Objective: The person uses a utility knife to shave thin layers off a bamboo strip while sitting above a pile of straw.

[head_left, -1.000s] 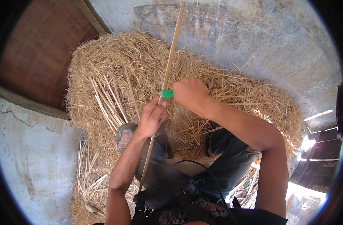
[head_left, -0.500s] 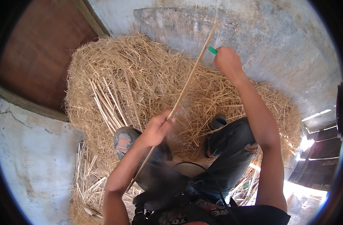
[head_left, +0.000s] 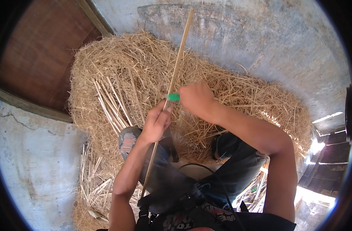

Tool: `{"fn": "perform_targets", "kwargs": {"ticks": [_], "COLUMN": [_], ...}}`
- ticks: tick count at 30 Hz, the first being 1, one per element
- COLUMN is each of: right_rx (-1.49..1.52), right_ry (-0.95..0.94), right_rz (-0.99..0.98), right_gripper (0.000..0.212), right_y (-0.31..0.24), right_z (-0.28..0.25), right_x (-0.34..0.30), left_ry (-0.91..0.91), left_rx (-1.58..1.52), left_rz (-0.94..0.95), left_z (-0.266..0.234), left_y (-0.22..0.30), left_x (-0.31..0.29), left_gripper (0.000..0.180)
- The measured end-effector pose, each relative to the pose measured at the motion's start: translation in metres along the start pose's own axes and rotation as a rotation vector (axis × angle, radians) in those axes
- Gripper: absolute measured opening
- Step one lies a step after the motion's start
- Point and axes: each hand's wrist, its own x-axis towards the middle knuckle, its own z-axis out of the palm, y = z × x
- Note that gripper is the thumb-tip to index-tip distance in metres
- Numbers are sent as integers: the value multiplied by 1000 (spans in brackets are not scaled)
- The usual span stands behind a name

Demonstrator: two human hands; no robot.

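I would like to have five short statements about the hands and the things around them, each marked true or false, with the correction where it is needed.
1. The left hand holds a long stick. True.
2. The right hand is empty. False: it grips a green object.
3. Several loose sticks lie on the straw. True.
4. The long stick's upper end is below both hands in the picture. False: it is above both.
5. The left trouser knee is torn. True.

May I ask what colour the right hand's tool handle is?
The visible tool handle is green, seen best in the head view.
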Motion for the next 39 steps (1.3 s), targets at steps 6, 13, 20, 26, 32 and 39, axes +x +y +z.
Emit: {"fn": "perform_targets", "kwargs": {"ticks": [6,13,20,26,32,39], "right_rx": [-17,3,33,-215,-131,135], "right_ry": [24,-34,102,329,377,239], "right_rz": [195,-8,289,622,767,346], "right_gripper": [20,16,23,23,19,18], "right_y": [36,-16,45,180,211,111], "right_z": [-28,10,-21,-48,-57,-52], "right_x": [21,-4,40,33,7,5], "left_ry": [17,87,25,-222,-102,131], "left_rx": [142,175,106,184,258,284], "left_rz": [-4,60,-66,-43,56,37], "left_z": [-1,-4,-1,0,-6,-1], "left_y": [8,1,0,0,1,1], "left_x": [-15,-9,-21,-27,-29,-2], "left_gripper": [39,28,39,42,43,40]}}
